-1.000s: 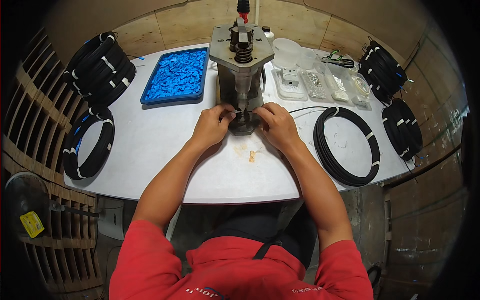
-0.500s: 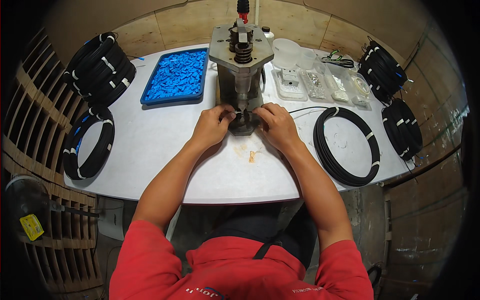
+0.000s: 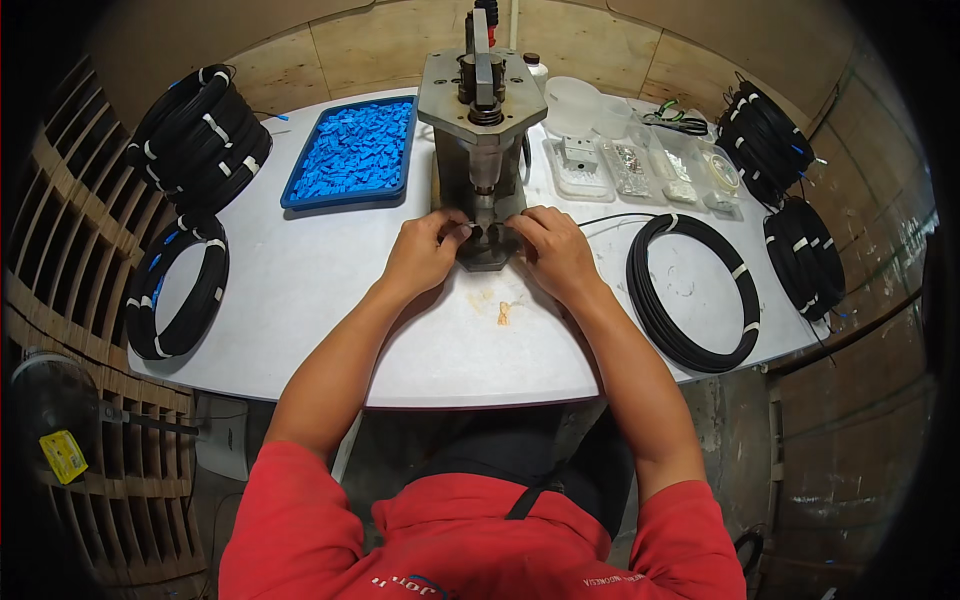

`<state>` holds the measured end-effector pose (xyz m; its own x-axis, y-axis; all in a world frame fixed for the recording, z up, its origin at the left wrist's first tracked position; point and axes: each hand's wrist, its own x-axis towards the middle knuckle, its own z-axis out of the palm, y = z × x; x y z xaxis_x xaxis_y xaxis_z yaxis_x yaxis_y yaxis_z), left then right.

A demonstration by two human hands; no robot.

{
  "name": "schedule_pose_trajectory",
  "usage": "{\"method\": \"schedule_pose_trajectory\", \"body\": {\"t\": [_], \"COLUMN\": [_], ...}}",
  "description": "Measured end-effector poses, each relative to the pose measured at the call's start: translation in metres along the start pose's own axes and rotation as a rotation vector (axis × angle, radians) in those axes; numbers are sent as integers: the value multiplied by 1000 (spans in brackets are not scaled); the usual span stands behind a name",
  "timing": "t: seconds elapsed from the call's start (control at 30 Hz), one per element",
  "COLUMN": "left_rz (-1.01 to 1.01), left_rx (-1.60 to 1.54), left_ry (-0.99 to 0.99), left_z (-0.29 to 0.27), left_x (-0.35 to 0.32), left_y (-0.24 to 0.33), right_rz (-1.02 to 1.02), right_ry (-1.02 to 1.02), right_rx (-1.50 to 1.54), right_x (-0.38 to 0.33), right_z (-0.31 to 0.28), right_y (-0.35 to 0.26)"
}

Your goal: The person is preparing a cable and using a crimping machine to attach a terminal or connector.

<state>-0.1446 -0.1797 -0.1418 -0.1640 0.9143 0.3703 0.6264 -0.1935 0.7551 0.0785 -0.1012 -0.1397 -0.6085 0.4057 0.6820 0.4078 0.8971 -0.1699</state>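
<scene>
A metal bench press stands in front of me, its ram above a small die at the base. On the left of the die, my left hand is closed, thumb and forefinger pinched; what they hold is too small to make out. Across from it my right hand is closed on the end of a thin black cable, which runs back to a black cable coil lying on the table. My fingers hide the cable's tip at the die.
A dark blue tray of small blue pieces sits left of the press. Black coils are stacked far left, one more coil nearer, others at right. Clear boxes with small parts, cups and pliers stand back right.
The metal bar on top of the press has swung up and stands taller, and the ram area below looks different. Both hands stay in the same place.
</scene>
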Motion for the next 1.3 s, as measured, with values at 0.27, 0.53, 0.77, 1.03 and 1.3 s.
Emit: {"method": "schedule_pose_trajectory", "body": {"t": [0.27,0.53,0.77,1.03,1.3], "left_rz": [-5,-5,-3,12,11], "left_rx": [-14,-2,-7,-8,4], "left_ry": [-2,-10,-4,-10,-11], "left_z": [-1,-2,-2,-2,-2], "left_x": [-1,-2,-2,-2,-2], "left_y": [5,6,8,4,4], "right_rz": [-1,3,-9,-14,-6], "right_ry": [-2,3,15,57,32], "right_rx": [16,34,43,27,35], "right_x": [-1,-1,-1,1,-1], "right_z": [0,1,1,0,-1], "right_y": [2,2,3,0,3]}}
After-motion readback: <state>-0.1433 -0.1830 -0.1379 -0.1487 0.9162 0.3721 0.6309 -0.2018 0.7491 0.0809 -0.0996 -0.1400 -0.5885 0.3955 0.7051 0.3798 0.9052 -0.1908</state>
